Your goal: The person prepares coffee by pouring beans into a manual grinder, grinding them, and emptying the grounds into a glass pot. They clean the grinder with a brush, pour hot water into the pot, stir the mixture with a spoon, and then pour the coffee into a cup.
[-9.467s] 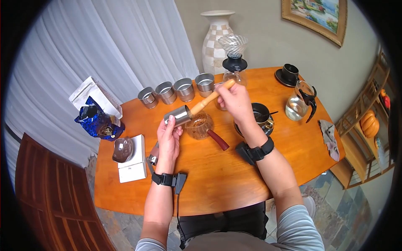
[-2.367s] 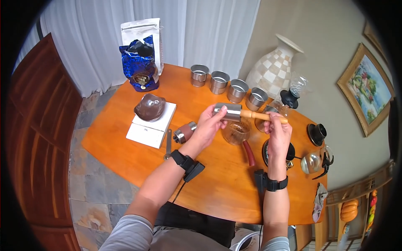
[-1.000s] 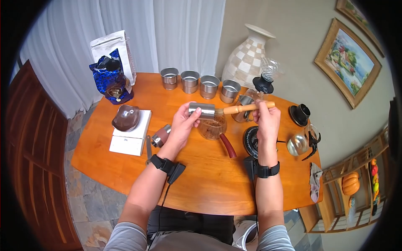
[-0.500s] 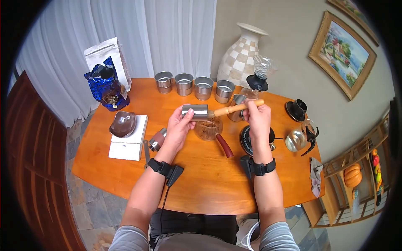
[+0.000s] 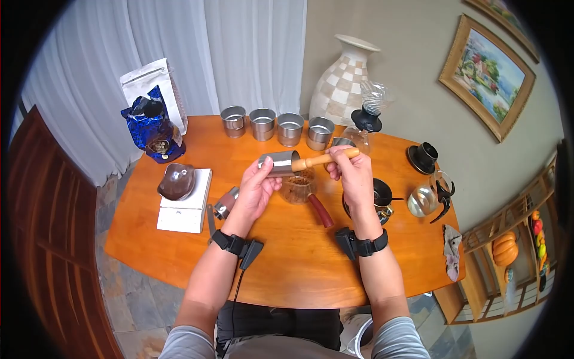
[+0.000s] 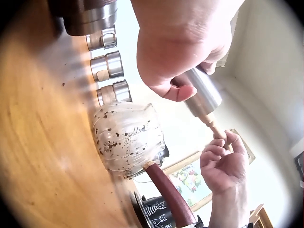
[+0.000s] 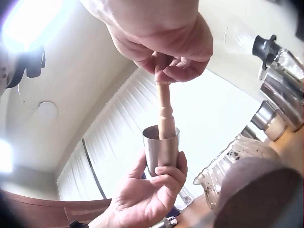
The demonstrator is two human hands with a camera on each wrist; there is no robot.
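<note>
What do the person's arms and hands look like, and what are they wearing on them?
Both arms have short, light grey sleeves. Each wrist wears a black strap with a dark, chunky box on it. A thin black cable runs from the left box. The left hand and right hand wear no gloves.

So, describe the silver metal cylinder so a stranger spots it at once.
On the orange wooden table, find the four silver metal cups near the far edge. In front of them, the left hand holds a tilted silver metal cylinder. Unlike those cups, it is off the table, with a pale wooden rod, pinched by the right hand, in its open mouth.
</note>
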